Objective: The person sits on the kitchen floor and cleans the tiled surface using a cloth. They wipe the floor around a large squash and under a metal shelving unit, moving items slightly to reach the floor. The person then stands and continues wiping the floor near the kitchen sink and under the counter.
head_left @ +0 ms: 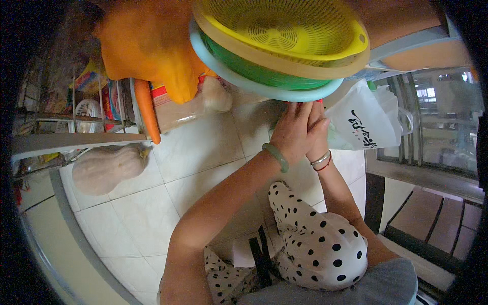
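Note:
My left hand (pixel 291 133), with a green bangle at its wrist, is pressed against my right hand (pixel 318 137), which wears a silver bangle and a red cord. Both reach forward to the near rim of a light blue basin (pixel 310 95). Their fingers are drawn together, and the tips are partly hidden at that rim. A small red spot (pixel 320 100) shows by the fingertips; what it belongs to I cannot make out. Stacked over the basin are a green basket (pixel 244 65), a tan one (pixel 284 53) and a yellow strainer (pixel 284 33).
A white plastic bag (pixel 376 127) stands right of my hands, beside a glazed metal frame (pixel 406 112). At the left are a wire rack (pixel 76 122), a butternut squash (pixel 109 168), a carrot (pixel 146 112) and an orange bag (pixel 152 46). White tiles (pixel 198 147) cover the floor.

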The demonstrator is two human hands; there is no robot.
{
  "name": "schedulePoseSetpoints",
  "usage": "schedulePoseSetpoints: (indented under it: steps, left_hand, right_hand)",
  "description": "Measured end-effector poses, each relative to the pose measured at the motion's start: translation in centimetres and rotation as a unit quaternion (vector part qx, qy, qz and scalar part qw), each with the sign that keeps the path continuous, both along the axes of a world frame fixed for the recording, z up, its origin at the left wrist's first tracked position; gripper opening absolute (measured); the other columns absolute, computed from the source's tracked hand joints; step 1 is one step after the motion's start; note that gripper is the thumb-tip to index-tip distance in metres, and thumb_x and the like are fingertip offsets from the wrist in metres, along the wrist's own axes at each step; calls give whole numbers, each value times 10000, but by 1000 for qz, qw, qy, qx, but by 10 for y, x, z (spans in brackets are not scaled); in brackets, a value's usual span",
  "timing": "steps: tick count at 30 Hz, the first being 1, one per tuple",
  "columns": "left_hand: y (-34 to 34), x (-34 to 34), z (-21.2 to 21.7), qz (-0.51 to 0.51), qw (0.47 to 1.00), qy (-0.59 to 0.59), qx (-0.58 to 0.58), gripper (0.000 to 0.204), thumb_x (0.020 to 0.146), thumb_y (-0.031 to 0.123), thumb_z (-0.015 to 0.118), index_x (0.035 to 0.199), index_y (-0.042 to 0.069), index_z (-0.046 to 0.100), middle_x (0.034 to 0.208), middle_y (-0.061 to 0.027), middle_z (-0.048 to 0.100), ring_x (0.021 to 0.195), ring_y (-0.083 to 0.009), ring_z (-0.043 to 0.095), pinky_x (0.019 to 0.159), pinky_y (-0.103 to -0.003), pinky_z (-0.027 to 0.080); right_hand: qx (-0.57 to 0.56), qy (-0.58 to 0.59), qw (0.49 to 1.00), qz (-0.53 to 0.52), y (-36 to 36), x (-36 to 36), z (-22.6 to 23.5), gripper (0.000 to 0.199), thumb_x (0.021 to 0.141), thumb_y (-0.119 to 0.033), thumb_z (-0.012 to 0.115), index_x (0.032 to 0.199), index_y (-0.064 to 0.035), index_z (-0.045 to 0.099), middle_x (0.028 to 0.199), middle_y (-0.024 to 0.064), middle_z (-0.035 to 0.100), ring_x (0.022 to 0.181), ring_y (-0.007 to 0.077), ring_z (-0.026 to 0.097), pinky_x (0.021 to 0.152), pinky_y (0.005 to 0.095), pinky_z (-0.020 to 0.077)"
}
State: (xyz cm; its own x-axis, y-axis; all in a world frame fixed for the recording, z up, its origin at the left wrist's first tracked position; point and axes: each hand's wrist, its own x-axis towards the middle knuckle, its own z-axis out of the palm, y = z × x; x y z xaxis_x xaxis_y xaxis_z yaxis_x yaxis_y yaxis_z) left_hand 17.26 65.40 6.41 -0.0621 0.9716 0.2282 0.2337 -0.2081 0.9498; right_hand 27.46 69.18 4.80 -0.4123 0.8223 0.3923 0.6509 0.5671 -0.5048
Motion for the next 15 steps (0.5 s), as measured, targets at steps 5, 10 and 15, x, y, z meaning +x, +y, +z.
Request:
schedulePoseSetpoints:
  steps: [5, 10, 15]
  left_hand:
    - [-8, -8, -7, -1, 999, -22, 25, 721, 894, 253, 561, 1451, 13, 171, 1484, -257, 179, 1362, -410, 224, 1109, -417, 224]
    - [-24, -7, -3, -7, 999, -48, 16, 676, 939, 281, 489, 1454, 3, 152, 1490, -255, 182, 1391, -366, 183, 1126, -385, 181]
    - [7, -2, 4, -36, 996, -76, 18, 566, 957, 283, 458, 1410, -5, 282, 1450, -221, 301, 1364, -310, 273, 1114, -362, 212]
  right_hand:
    - [-46, 56, 997, 30, 3, 1, 4, 475, 864, -197, 536, 1272, 14, 416, 1069, 237, 544, 887, 386, 587, 734, 392, 484]
    - [-125, 127, 984, 5, 8, -6, 17, 480, 934, -212, 471, 1338, 25, 363, 1113, 250, 599, 971, 366, 602, 806, 372, 478]
    - [-140, 223, 965, -11, 41, 5, 2, 365, 954, -214, 448, 1210, 42, 497, 1051, 210, 632, 938, 288, 619, 784, 351, 480]
